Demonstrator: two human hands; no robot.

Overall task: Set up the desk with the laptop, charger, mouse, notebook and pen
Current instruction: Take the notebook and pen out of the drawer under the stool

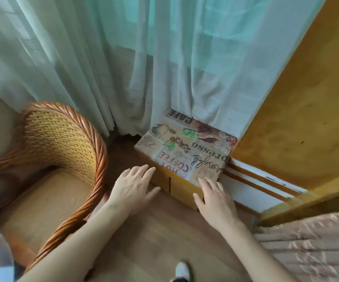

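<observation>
A small wooden desk with drawers (176,188) stands low under the window, its top covered by a coffee-print cloth (187,149). My left hand (134,188) is stretched out flat with fingers spread, just left of the desk's front corner and holding nothing. My right hand (215,198) is also flat and empty, its fingertips at the cloth's near edge. No laptop, charger, mouse, notebook or pen is in view.
A wicker armchair (58,159) stands at the left, close to the desk. Pale green curtains (144,58) hang behind. A yellow wooden panel (296,119) rises at the right, with patterned bedding (311,247) at the lower right. Wooden floor (154,237) lies between, with my white shoe (182,269).
</observation>
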